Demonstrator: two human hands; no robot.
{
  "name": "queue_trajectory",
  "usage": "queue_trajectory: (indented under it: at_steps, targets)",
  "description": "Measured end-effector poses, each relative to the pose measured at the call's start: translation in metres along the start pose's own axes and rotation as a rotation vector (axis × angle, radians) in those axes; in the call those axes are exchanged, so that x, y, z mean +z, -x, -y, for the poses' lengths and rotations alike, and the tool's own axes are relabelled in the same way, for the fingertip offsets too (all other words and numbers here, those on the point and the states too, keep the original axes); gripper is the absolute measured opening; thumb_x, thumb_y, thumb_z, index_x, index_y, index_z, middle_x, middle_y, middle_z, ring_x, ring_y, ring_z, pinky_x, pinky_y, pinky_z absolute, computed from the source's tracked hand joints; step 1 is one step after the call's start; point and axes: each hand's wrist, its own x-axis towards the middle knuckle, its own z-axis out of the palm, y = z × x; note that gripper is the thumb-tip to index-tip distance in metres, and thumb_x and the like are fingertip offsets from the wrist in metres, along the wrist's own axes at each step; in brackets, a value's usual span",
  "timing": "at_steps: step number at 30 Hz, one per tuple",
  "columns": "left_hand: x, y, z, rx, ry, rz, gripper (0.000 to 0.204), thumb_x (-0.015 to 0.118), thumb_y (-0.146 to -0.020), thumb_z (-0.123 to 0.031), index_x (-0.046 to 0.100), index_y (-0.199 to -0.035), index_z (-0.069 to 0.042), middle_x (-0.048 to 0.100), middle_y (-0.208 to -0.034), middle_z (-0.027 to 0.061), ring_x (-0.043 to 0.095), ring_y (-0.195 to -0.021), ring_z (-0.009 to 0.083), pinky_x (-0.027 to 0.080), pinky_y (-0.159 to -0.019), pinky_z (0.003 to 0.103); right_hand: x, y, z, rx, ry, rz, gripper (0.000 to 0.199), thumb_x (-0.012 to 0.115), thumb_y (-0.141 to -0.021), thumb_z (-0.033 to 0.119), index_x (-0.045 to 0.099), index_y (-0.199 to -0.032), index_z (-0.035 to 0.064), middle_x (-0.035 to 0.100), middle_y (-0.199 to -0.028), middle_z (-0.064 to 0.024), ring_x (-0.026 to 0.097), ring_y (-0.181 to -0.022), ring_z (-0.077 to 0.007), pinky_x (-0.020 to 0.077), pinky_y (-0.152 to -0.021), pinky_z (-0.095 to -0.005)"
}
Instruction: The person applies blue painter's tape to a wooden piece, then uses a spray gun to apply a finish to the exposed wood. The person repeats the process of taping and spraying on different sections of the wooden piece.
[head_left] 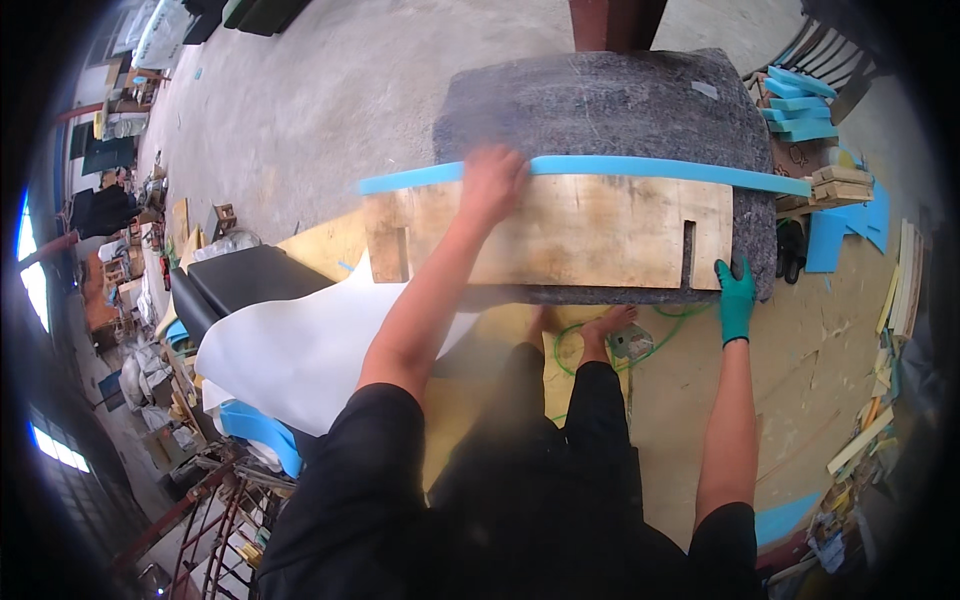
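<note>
Nearest the camera, at 6 o'clock, are the person's dark clothes (540, 480), with bare feet (612, 320) beyond them. The plywood board (570, 235) lies at 1 o'clock on the worktop (600, 105), which has a grey, felt-like cover; a slot shows near each end of the board. Along the board's far edge runs a blue foam strip (670, 169), its right end reaching past the wood.

The left hand (493, 183), bare and blurred, is at 12 o'clock on the strip; I cannot tell whether its fingers grip it. The right hand (737, 300), in a green glove, is at 3 o'clock by the board's near right corner, fingers spread wide.

At 2 o'clock sit stacked blue foam pieces (800, 105). A green hose (655, 352) loops on the floor at 4 o'clock. A white sheet (290, 345) spreads around 9 o'clock, beside black material (255, 283).
</note>
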Motion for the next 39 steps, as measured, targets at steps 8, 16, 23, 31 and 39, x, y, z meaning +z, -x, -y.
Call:
queue_trajectory:
  at_steps: [8,16,23,31,39]
  targets:
    - [-0.048,0.036,0.12,-0.323,-0.175,0.083,0.037,0.057,-0.114,-0.041,0.078,-0.133,-0.017,0.074,-0.136,0.0091,0.065,-0.135,0.0359,0.04,-0.12,0.064,-0.026,-0.013,-0.001,0.016,0.114,-0.012,0.073,0.086,-0.101,0.025,0.055,-0.16,-0.0066,0.065,-0.156,-0.0197,0.065,-0.138,-0.0307,0.0522,-0.119,-0.041]
    - [-0.094,0.059,0.213,-0.33,-0.021,0.281,0.045,0.049,-0.117,-0.043,0.077,-0.126,-0.009,0.077,-0.126,0.0185,0.069,-0.12,0.0459,0.052,-0.108,0.058,-0.032,-0.015,-0.011,0.029,0.1,-0.048,0.079,0.089,-0.098,0.03,0.056,-0.157,-0.0115,0.068,-0.151,-0.0232,0.069,-0.133,-0.0303,0.0549,-0.113,-0.0415]
    - [-0.09,0.086,0.248,-0.187,-0.135,0.038,0.04,0.055,-0.116,-0.037,0.077,-0.128,-0.006,0.075,-0.125,0.0214,0.07,-0.12,0.0432,0.053,-0.107,0.052,-0.005,-0.002,0.021,-0.059,0.305,-0.059,0.079,0.09,-0.093,0.038,0.065,-0.147,-0.0132,0.077,-0.138,-0.024,0.073,-0.123,-0.0291,0.0572,-0.105,-0.0432]
    - [-0.091,0.054,0.212,-0.053,-0.073,0.079,0.037,0.059,-0.116,-0.03,0.073,-0.139,-0.005,0.072,-0.132,0.0203,0.067,-0.125,0.0432,0.053,-0.105,0.054,0.022,0.01,0.038,-0.021,0.419,-0.183,0.089,0.088,-0.09,0.048,0.061,-0.154,-0.0079,0.07,-0.147,-0.03,0.066,-0.139,-0.044,0.0529,-0.115,-0.0509]
    - [-0.062,-0.009,0.147,-0.031,0.201,0.279,0.046,0.06,-0.117,-0.031,0.066,-0.15,0.001,0.066,-0.149,0.0237,0.062,-0.139,0.0433,0.05,-0.116,0.051,0.04,0.054,0.015,-0.144,0.215,-0.633,0.072,0.076,-0.104,0.039,0.055,-0.161,0.0,0.073,-0.142,-0.0286,0.069,-0.135,-0.0389,0.0534,-0.113,-0.0492]
